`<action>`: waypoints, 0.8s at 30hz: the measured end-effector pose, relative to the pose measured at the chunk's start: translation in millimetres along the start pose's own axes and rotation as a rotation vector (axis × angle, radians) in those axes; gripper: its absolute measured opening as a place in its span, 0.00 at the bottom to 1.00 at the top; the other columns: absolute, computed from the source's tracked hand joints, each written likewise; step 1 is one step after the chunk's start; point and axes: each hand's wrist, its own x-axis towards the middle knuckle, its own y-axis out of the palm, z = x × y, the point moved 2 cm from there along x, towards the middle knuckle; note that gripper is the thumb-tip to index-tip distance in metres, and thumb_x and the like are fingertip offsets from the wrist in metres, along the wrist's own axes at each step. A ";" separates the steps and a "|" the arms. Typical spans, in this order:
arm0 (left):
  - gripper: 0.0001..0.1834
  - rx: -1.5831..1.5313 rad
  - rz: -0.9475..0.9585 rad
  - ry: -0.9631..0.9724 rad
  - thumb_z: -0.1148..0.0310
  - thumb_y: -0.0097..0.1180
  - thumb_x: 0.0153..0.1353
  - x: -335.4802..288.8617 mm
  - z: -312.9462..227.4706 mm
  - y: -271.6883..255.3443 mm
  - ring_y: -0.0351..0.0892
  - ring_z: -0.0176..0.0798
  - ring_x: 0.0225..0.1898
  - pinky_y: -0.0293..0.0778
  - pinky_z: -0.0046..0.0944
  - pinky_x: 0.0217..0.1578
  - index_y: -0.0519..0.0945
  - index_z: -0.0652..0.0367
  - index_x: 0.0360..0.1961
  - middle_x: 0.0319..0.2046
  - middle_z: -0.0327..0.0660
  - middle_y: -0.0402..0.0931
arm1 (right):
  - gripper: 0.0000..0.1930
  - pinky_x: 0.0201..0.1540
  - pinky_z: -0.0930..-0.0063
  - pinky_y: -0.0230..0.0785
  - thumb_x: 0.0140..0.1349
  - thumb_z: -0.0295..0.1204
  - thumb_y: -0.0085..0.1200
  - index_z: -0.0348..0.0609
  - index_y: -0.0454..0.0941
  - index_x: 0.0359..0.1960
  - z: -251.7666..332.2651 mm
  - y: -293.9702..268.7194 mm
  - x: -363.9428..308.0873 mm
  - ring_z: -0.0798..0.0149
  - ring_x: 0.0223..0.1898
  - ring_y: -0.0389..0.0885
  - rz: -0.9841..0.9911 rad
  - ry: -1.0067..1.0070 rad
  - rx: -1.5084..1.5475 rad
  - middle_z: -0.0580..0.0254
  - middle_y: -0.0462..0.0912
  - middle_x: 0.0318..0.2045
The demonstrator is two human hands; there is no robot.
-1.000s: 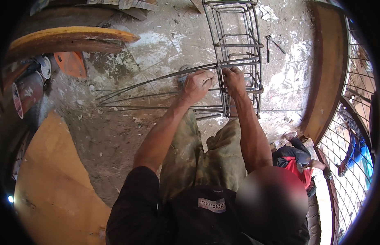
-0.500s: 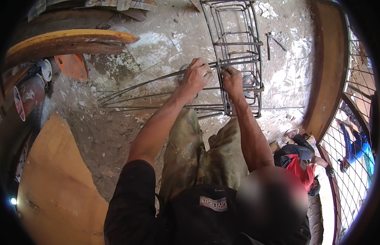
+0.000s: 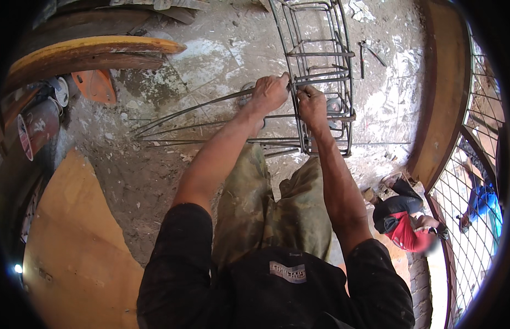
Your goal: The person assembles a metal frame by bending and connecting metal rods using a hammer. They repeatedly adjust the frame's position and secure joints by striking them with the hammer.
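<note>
Head view, looking down at dusty concrete floor (image 3: 156,164). Rebar cage (image 3: 320,71) (rectangular, made of long bars and stirrup loops) lies on the floor ahead of the person, running away from the knees toward the top of the frame.

Left hand (image 3: 269,92): grip closed around a long steel rod (image 3: 200,108) at the cage's left side; rod runs off to the left, low over the floor. More loose rods (image 3: 211,134) lie beneath it, roughly parallel.

Right hand (image 3: 311,104): grip closed on a cage bar just beside the left hand; whether it also pinches tie wire cannot be told, fingers hide the spot.

Surroundings: curved yellow-edged board (image 3: 96,46) upper left, plywood sheet (image 3: 74,241) lower left, wire mesh fence (image 3: 474,219) at right, another person (image 3: 408,219) crouched below it.
</note>
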 end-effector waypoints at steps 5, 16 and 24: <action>0.17 -0.576 -0.049 -0.137 0.71 0.54 0.49 -0.6 11.2 9.6 0.81 0.52 0.35 0.74 0.48 0.37 0.77 0.61 0.43 0.29 0.53 0.81 | 0.07 0.36 0.59 0.70 0.57 0.23 0.49 0.34 0.79 0.30 -4.5 -2.3 2.1 0.42 0.32 0.79 -0.013 -0.199 -0.120 0.41 0.80 0.29; 0.29 -0.863 -0.329 -0.509 0.77 0.63 0.47 -4.7 -10.0 -6.4 0.79 0.40 0.34 0.74 0.38 0.38 0.68 0.71 0.50 0.31 0.48 0.80 | 0.08 0.33 0.69 0.67 0.61 0.26 0.50 0.33 0.79 0.34 -6.4 -6.0 1.8 0.65 0.24 0.72 0.035 -0.141 -0.052 0.54 0.77 0.21; 0.32 -1.249 -0.610 -0.201 0.82 0.60 0.51 -31.8 -19.2 14.2 0.80 0.35 0.36 0.75 0.31 0.40 0.63 0.72 0.58 0.34 0.49 0.82 | 0.12 0.24 0.70 0.70 0.58 0.25 0.49 0.30 0.80 0.39 24.1 -24.4 -0.5 0.62 0.24 0.77 0.213 0.355 0.218 0.53 0.79 0.24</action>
